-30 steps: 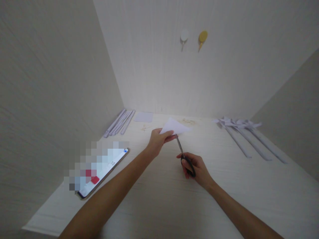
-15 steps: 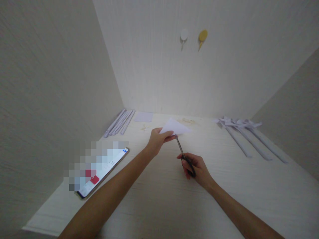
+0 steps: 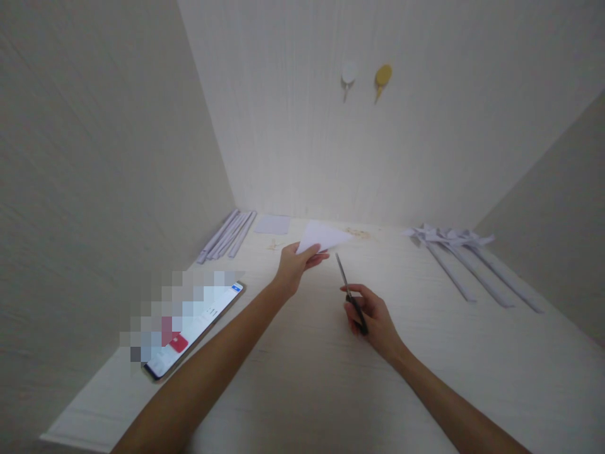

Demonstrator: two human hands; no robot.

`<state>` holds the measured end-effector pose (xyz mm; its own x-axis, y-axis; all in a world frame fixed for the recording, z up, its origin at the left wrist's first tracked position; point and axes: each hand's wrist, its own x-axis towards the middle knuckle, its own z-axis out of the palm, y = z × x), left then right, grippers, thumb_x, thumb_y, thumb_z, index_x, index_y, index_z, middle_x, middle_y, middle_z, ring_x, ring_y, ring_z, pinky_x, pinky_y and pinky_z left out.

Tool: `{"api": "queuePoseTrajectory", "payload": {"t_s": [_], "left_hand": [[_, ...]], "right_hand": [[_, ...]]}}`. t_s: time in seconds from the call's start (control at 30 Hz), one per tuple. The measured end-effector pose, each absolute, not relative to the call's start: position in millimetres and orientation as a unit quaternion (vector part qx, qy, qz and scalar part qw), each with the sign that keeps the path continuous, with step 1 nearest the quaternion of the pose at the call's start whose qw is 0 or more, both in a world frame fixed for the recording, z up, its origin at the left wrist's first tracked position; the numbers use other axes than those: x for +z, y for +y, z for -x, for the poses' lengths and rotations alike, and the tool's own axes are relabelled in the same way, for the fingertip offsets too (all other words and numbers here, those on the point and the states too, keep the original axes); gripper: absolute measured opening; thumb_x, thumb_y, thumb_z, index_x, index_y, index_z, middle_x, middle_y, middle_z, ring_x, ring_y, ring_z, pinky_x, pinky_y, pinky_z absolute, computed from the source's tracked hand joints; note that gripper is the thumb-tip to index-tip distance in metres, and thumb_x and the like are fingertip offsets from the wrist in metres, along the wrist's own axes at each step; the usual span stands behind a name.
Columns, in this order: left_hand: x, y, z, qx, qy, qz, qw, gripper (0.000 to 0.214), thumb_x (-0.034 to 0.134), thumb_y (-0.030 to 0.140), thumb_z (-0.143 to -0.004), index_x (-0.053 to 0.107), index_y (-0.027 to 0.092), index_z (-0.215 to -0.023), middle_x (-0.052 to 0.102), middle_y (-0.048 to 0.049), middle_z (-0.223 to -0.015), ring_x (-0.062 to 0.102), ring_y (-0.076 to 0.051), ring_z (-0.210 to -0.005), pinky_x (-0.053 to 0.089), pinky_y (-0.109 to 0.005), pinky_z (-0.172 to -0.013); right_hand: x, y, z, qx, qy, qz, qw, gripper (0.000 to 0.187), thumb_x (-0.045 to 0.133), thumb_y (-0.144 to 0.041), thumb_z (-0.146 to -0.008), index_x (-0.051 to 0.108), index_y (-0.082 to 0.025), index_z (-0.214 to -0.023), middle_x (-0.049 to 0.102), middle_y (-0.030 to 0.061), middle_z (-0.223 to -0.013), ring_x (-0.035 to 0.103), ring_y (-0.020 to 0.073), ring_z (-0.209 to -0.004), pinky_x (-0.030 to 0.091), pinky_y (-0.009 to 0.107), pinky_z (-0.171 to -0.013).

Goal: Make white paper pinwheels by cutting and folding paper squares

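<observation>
A folded white paper triangle (image 3: 322, 236) is pinched in my left hand (image 3: 297, 265), thumb on top and fingers beneath. Its pointed corner reaches out to the right. My right hand (image 3: 372, 316) grips a pair of black-handled scissors (image 3: 346, 285) with the fingers in the loops. The slim blades look closed and point up toward the paper, a small gap apart from it. Under both hands lies the pale table (image 3: 302, 353).
On the left lies a lit phone (image 3: 193, 331), partly blurred out. Behind it are several rolled paper sticks (image 3: 227, 234) and a flat paper square (image 3: 273, 224). Pinwheel-like paper pieces on sticks (image 3: 451, 236) lie at right. White (image 3: 348, 74) and yellow (image 3: 384, 75) hooks are on the wall.
The scissor blades have come away from the paper's lower edge. My left hand has shifted slightly left with the paper, and the right hand has stayed nearly in place.
</observation>
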<state>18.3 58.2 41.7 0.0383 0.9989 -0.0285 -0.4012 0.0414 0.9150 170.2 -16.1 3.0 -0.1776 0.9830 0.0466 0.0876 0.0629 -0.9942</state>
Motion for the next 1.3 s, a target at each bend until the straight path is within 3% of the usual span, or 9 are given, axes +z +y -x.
{"api": "queuePoseTrajectory", "payload": {"t_s": [0.13, 0.3, 0.6, 0.9, 1.0, 1.1, 1.3], "left_hand": [[38, 60, -18, 0.560, 0.406, -0.394, 0.605, 0.020, 0.063, 0.023, -0.061, 0.058, 0.008, -0.075, 0.064, -0.0070, -0.073, 0.060, -0.010, -0.060, 0.047, -0.019, -0.058], [36, 56, -22, 0.540, 0.399, -0.412, 0.615, 0.020, 0.066, 0.023, -0.058, 0.059, 0.009, -0.070, 0.063, -0.0050, -0.067, 0.058, -0.009, -0.058, 0.046, -0.020, -0.058], [28, 51, -27, 0.515, 0.392, -0.416, 0.638, 0.021, 0.067, 0.019, -0.055, 0.060, 0.008, -0.072, 0.064, -0.0066, -0.073, 0.058, -0.009, -0.060, 0.045, -0.020, -0.058], [24, 50, -28, 0.495, 0.375, -0.406, 0.670, 0.016, 0.062, 0.022, -0.061, 0.058, 0.009, -0.069, 0.062, -0.0045, -0.065, 0.059, -0.010, -0.060, 0.042, -0.019, -0.055], [22, 49, -29, 0.481, 0.372, -0.398, 0.687, 0.016, 0.062, 0.022, -0.061, 0.059, 0.009, -0.069, 0.063, -0.0053, -0.067, 0.059, -0.011, -0.062, 0.042, -0.020, -0.056], [20, 46, -32, 0.469, 0.369, -0.404, 0.693, 0.015, 0.062, 0.024, -0.061, 0.058, 0.009, -0.066, 0.061, -0.0041, -0.063, 0.057, -0.010, -0.057, 0.041, -0.019, -0.053], [18, 33, -46, 0.430, 0.363, -0.458, 0.689, 0.019, 0.060, 0.028, -0.062, 0.056, 0.009, -0.062, 0.056, -0.0018, -0.055, 0.052, -0.008, -0.050, 0.040, -0.020, -0.049]], "right_hand": [[-3, -4, -180, 0.309, -0.607, 0.568, 0.463, 0.025, 0.052, -0.033, -0.070, 0.047, -0.018, -0.088, 0.042, -0.0071, -0.048, 0.039, 0.0087, -0.040, 0.030, 0.020, -0.038], [-4, 9, -203, 0.120, -0.692, 0.608, 0.371, 0.023, 0.051, -0.021, -0.068, 0.058, -0.017, -0.089, 0.054, 0.0042, -0.079, 0.052, 0.0155, -0.067, 0.041, 0.027, -0.062], [0, 3, -203, 0.032, -0.716, 0.651, 0.251, 0.028, 0.045, -0.018, -0.074, 0.055, -0.017, -0.100, 0.052, 0.0061, -0.093, 0.052, 0.0172, -0.080, 0.040, 0.026, -0.067], [-4, 0, -201, -0.039, -0.750, 0.628, 0.202, 0.025, 0.042, -0.015, -0.077, 0.057, -0.016, -0.096, 0.051, 0.0088, -0.088, 0.046, 0.0199, -0.083, 0.040, 0.028, -0.066], [-3, 0, -202, -0.045, -0.744, 0.629, 0.223, 0.024, 0.044, -0.017, -0.075, 0.058, -0.017, -0.095, 0.052, 0.0090, -0.087, 0.046, 0.0210, -0.081, 0.039, 0.030, -0.064], [-2, 2, -201, -0.015, -0.724, 0.615, 0.311, 0.020, 0.046, -0.021, -0.075, 0.060, -0.017, -0.090, 0.054, 0.0090, -0.085, 0.047, 0.0212, -0.080, 0.038, 0.032, -0.067], [-4, 4, -187, 0.342, -0.597, 0.494, 0.532, 0.018, 0.057, -0.032, -0.069, 0.053, -0.017, -0.078, 0.055, 0.0020, -0.069, 0.052, 0.0137, -0.063, 0.041, 0.026, -0.058]]}}
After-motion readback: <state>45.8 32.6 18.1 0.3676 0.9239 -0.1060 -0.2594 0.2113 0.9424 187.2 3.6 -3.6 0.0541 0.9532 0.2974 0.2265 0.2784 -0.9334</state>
